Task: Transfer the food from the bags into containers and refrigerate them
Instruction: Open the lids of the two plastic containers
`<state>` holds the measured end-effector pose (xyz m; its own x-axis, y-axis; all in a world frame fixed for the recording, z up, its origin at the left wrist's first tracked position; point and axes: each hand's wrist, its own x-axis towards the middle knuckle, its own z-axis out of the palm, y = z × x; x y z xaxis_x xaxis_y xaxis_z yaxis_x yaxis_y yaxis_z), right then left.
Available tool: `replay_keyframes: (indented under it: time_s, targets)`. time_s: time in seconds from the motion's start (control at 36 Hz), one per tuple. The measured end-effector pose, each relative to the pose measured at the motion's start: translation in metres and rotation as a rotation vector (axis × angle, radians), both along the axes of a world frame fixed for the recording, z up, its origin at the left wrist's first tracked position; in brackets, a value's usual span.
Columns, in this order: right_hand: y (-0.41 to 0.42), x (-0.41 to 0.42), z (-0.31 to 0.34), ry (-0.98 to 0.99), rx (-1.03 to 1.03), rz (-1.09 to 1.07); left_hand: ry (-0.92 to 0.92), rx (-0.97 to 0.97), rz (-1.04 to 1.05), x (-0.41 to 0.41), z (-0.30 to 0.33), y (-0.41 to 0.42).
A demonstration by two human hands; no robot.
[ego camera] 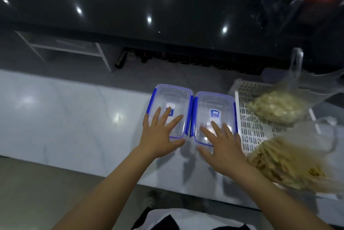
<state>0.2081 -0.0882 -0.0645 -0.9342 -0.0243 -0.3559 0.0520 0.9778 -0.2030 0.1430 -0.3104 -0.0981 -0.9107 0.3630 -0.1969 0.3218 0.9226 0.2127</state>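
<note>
Glossy white marble bench [65,118] | two clear, blue-clipped lidded plastic containers [214,116] side by side, centre | left hand [160,134] and right hand [221,144] flat on lids, grip open, fingers spread | two clear bags of pale food [275,108] on white slotted tray [255,125], 3 o'clock

Bare forearms, no sleeves, black-and-white garment [186,219] at the waist
</note>
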Motion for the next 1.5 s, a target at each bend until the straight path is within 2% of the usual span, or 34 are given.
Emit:
replay_keyframes:
  time_s: [0.14, 0.36, 0.75, 1.0, 1.06, 1.14, 1.17, 1.25, 1.33, 1.42, 1.5]
  targets:
    - [-0.01, 0.006, -0.012, 0.096, 0.0, -0.045, 0.069, 0.042, 0.015, 0.0, -0.015, -0.019]
    - [-0.035, 0.007, -0.021, 0.123, 0.009, -0.073, 0.132, 0.064, 0.095, -0.02, -0.021, -0.088]
    - [-0.118, 0.013, -0.031, 0.172, 0.039, -0.066, 0.067, 0.051, 0.114, -0.031, -0.008, -0.189]
    - [-0.129, 0.022, -0.024, 0.146, 0.025, -0.081, -0.004, 0.04, 0.141, -0.028, 0.013, -0.194]
    - [-0.134, 0.027, -0.021, 0.131, 0.02, -0.078, 0.044, 0.188, 0.195, -0.021, 0.022, -0.181]
    - [-0.137, 0.032, -0.013, 0.132, -0.08, -0.112, 0.223, 0.679, 0.213, -0.004, 0.032, -0.156]
    - [-0.137, 0.033, -0.009, 0.158, -0.151, -0.148, 0.214, 0.788, 0.199, 0.003, 0.033, -0.146]
    - [-0.13, 0.032, -0.002, 0.335, -0.355, -0.314, -0.078, 0.938, 0.206, 0.019, 0.03, -0.117]
    - [-0.11, 0.021, 0.0, 0.419, -0.553, -0.581, -0.443, 1.025, 0.397, 0.02, 0.024, -0.095]
    - [-0.089, 0.006, -0.001, 0.322, -0.777, -0.864, -0.73, 1.182, 0.626, 0.013, 0.019, -0.082]
    - [-0.077, -0.001, -0.006, 0.193, -0.998, -0.997, -0.872, 1.318, 0.72, 0.008, 0.016, -0.078]
